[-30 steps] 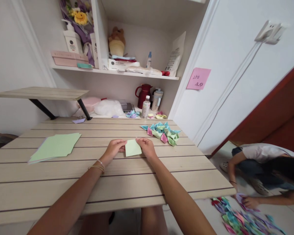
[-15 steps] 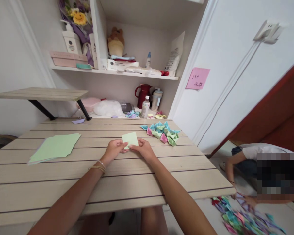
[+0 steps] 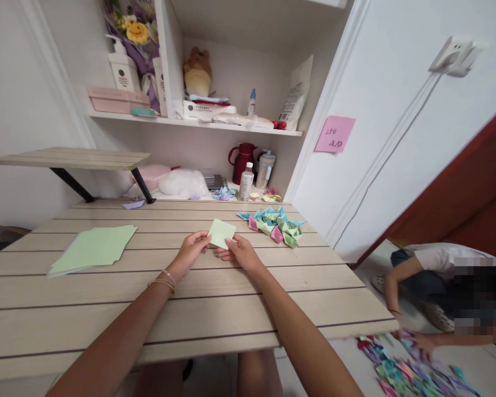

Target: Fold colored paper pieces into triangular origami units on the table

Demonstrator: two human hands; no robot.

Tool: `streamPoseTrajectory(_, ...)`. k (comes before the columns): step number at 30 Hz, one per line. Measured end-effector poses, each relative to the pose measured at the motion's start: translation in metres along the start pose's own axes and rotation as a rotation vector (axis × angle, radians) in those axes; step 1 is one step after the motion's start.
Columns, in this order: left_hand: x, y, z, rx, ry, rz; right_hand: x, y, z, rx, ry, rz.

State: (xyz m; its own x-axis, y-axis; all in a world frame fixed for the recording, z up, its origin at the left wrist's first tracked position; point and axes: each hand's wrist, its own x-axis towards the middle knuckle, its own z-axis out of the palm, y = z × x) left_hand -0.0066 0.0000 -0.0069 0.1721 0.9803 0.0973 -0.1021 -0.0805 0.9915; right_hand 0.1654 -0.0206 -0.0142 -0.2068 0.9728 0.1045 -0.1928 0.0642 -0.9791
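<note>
A small light green paper square point(image 3: 222, 232) is held just above the table between both hands. My left hand point(image 3: 193, 251) pinches its left edge between thumb and fingers. On the right side, my right hand point(image 3: 242, 253) grips the lower right corner, thumb on top and fingers beneath. Whether the paper is folded in layers I cannot make out. To the right of my hands lies a pile of folded paper boats point(image 3: 275, 221) in blue, green and pink. A stack of green paper sheets point(image 3: 94, 249) lies on the left of the table.
Behind the table stand a clear bottle point(image 3: 246, 182), a red jug point(image 3: 243, 160) and more folded paper point(image 3: 224, 193). A small riser point(image 3: 72, 157) is at back left. On the floor at right, a person point(image 3: 434, 275) crouches with a hand over many colourful folded papers point(image 3: 409, 364).
The green paper has turned slightly and shifted a little to the right. My hands have moved slightly apart along its edges. The crouching person's hand has shifted over the papers.
</note>
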Motion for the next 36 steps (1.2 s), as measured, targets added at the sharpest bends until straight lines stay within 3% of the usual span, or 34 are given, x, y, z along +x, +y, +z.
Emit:
streamPoseTrajectory(3,0.001,0.0,-0.002,-0.068,-0.007,-0.04,-0.005,-0.005,-0.002,-0.205,0.002,-0.159)
streamPoseTrajectory(5,0.001,0.002,-0.002,-0.089,-0.013,-0.053,-0.008,-0.009,-0.003,-0.359,-0.074,-0.245)
streamPoseTrajectory(9,-0.002,0.005,-0.002,-0.09,0.02,-0.014,-0.009,-0.01,-0.003,-0.548,-0.189,-0.264)
streamPoseTrajectory(14,-0.003,0.005,-0.001,-0.073,-0.043,0.058,-0.006,-0.006,-0.004,-0.551,-0.156,-0.295)
streamPoseTrajectory(20,0.0,0.004,-0.002,0.124,-0.048,0.134,-0.004,-0.006,-0.002,-0.569,-0.007,-0.33)
streamPoseTrajectory(26,0.001,0.005,-0.003,0.236,-0.03,0.112,0.003,-0.001,-0.005,-0.56,0.104,-0.353)
streamPoseTrajectory(30,0.005,0.002,-0.008,0.252,-0.031,0.074,0.006,0.001,-0.01,-0.55,0.08,-0.3)
streamPoseTrajectory(36,0.007,-0.002,-0.011,0.095,-0.066,0.055,0.005,-0.002,-0.014,-0.553,-0.03,-0.325)
